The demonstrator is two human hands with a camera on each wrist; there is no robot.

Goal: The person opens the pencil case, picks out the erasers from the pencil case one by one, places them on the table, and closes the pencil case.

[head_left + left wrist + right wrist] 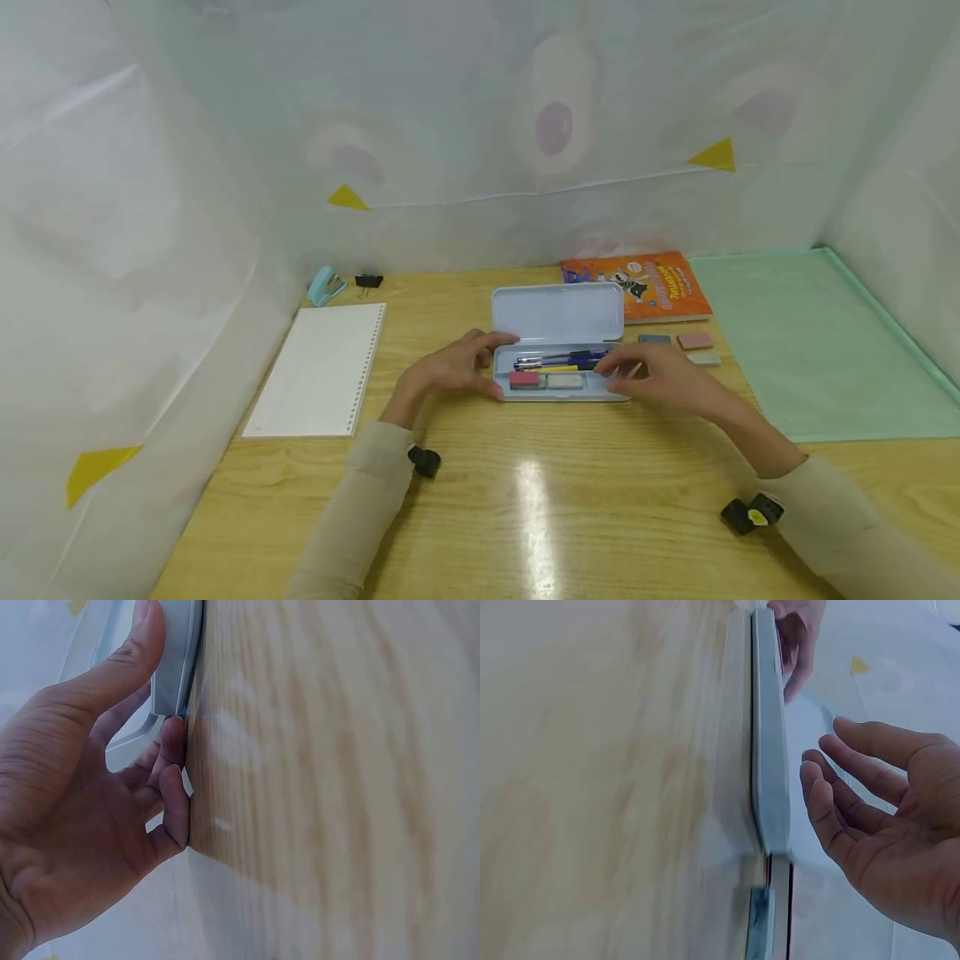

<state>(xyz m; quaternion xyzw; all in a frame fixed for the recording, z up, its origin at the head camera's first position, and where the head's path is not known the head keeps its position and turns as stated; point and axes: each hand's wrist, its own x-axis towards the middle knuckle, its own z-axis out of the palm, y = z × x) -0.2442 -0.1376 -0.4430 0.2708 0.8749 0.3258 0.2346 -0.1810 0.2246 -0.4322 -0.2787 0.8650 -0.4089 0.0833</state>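
Pencil case [557, 315], pale blue and oblong, lies lid-up on glossy wooden table [472, 500] | left hand [452, 365] grips its left end | right hand [666, 378], fingers slightly parted, hovers empty-handed by its right | orange-covered book [669, 290] lies behind

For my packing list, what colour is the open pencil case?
Pale blue; the pencil case shows best in the head view.

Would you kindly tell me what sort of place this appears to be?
It looks like a study or craft desk in a makeshift booth: an open pencil case and a white notepad lie on the wooden tabletop, with pale sheeting on three sides.
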